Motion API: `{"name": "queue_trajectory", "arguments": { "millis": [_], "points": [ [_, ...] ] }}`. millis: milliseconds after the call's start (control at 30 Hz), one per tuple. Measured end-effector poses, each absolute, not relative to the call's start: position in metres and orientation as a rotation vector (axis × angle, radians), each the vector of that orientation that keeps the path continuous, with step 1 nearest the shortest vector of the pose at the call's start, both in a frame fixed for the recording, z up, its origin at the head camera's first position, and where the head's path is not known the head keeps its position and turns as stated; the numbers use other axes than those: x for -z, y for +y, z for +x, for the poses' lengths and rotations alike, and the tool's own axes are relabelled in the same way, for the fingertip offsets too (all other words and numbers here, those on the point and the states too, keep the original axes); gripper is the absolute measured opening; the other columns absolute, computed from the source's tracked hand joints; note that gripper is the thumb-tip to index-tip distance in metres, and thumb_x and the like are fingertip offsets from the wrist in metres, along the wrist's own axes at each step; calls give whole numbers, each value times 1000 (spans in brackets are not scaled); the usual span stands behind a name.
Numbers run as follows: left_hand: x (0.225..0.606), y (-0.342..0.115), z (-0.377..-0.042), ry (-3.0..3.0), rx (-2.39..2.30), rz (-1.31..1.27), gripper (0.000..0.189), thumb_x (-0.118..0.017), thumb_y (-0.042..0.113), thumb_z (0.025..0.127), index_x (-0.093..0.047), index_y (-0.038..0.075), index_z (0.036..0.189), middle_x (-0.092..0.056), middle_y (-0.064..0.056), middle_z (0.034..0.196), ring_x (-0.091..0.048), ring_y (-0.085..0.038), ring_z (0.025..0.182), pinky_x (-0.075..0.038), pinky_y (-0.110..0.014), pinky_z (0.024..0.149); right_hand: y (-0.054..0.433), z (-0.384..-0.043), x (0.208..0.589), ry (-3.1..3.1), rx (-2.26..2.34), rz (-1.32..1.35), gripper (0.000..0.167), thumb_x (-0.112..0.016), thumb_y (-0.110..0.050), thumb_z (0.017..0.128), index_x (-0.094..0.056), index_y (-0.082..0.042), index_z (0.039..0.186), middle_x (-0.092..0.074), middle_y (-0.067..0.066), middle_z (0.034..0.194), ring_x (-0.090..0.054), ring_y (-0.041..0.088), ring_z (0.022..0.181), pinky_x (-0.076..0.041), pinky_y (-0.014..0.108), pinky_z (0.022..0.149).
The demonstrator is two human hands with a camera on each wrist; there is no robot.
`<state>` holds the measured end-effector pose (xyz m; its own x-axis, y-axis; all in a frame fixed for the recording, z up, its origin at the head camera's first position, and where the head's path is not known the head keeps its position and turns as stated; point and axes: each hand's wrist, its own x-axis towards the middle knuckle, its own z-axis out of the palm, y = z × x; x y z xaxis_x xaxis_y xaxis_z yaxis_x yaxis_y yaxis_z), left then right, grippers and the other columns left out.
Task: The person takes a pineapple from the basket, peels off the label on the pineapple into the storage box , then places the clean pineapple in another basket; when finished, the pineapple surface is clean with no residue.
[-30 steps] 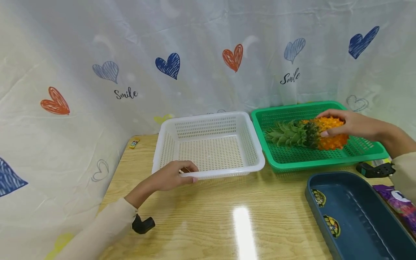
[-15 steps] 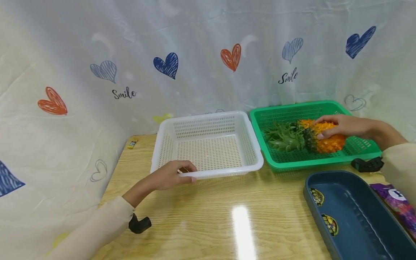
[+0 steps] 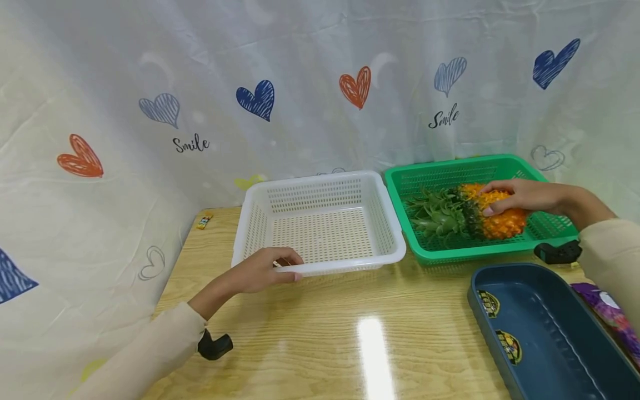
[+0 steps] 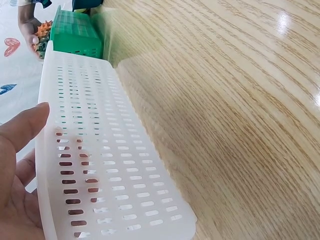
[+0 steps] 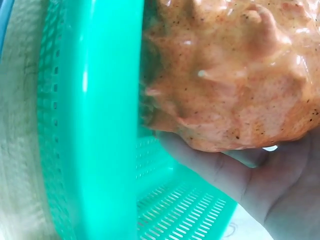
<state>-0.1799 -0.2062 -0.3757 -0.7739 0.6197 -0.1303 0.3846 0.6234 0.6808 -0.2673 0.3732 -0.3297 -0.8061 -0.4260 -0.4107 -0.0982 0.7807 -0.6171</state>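
With fingers inside and thumb outside, my left hand (image 3: 262, 270) grips the near rim of a white plastic basket (image 3: 325, 266); the left wrist view shows the same basket wall (image 4: 115, 165) with finger parts visible through its slots. My right hand (image 3: 532, 197) holds an orange pineapple (image 3: 502, 222) with a green leafy crown (image 3: 440, 214), lying sideways in a green plastic basket (image 3: 480, 253). Up close in the right wrist view, the thumb presses along the bumpy orange body (image 5: 235, 75), beside the green rim (image 5: 110, 125). The fingers on its far side are mostly hidden there.
Both baskets stand side by side on a wooden table (image 3: 310, 333). A dark blue tray (image 3: 545, 322) lies at front right, with a purple packet (image 3: 607, 308) beyond it. A small yellow wrapper (image 3: 204, 222) lies at far left. A printed curtain (image 3: 310, 133) hangs behind.
The right hand and pineapple have shifted slightly left and down into the green basket. The left hand keeps its place on the white rim.
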Motion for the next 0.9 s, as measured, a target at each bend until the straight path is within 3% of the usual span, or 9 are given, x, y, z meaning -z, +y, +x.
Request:
{"name": "queue_trajectory", "arguments": {
  "millis": [67,167,300,467,733,900],
  "points": [
    [375,-206,-180,2497,-925,800,25,-69,38,96,-69,22,115,-67,6,112,-62,-12,100,-51,-36,89,374,-267,329,2426,791,-398,74,-58,-34,100,-23,2,156,-30,39,150,-60,38,115,-54,46,81],
    [375,-206,-181,2500,-921,795,25,-69,38,96,-69,22,115,-67,6,112,-62,-12,100,-51,-37,89,375,-268,329,2422,796,-399,74,-58,-33,100,-22,1,156,-34,38,148,-60,37,112,-54,46,80],
    [375,-206,-182,2504,-919,793,25,-69,38,96,-69,22,116,-67,6,113,-62,-12,100,-50,-37,90,378,-268,333,2402,829,-360,74,-59,-32,99,-23,0,155,-51,29,132,-63,26,93,-54,43,72],
    [376,-206,-182,2501,-921,797,26,-68,39,96,-69,22,116,-67,6,114,-62,-12,101,-50,-37,90,380,-267,339,2394,838,-343,74,-61,-31,98,-24,-2,154,-54,24,127,-57,21,75,-51,42,63],
    [376,-205,-180,2505,-920,800,26,-68,39,96,-70,21,116,-68,6,113,-62,-12,100,-51,-37,90,375,-266,342,2412,811,-387,73,-63,-33,96,-30,0,152,-34,37,147,-60,26,100,-52,42,72],
    [377,-206,-181,2507,-917,799,27,-68,39,96,-69,22,116,-68,6,113,-62,-12,100,-51,-36,89,373,-270,338,2368,790,-353,77,-62,-35,97,-25,2,153,-40,35,144,-60,26,102,-53,42,74]
  ]
}}
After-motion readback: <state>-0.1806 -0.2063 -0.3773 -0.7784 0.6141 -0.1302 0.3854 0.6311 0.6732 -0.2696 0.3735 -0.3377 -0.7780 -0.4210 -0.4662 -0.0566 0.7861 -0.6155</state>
